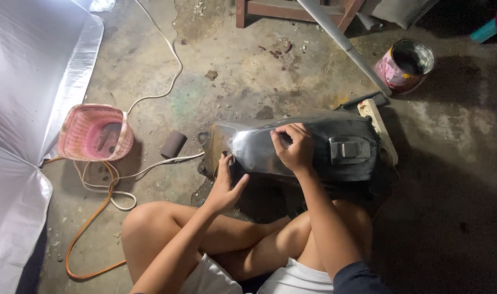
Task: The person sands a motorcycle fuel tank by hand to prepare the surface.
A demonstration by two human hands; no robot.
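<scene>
— Where was the part when you looked in?

— The dark metal tank [314, 149] lay on the concrete floor [243, 81], right in front of my crossed legs, its long side running left to right. A grey latch plate [349, 149] sat on its right half.

— And the hands?

— My right hand [293, 147] pressed on the top of the tank near the middle, grip clenched, fingers curled down on the shiny patch — whether anything was under them, I couldn't tell. My left hand [225, 188] rested against the tank's near left edge, grip released, thumb spread out.

— What else lay about?

— A pink basket [95, 132] well to the left, a small brown cylinder [174, 144] between it and the tank, a white cable [150, 95] and an orange cable [88, 226] looping near my knee. A paint can [405, 64] stood far right, and a white power strip [380, 130] lay just beside the tank's right end.
</scene>
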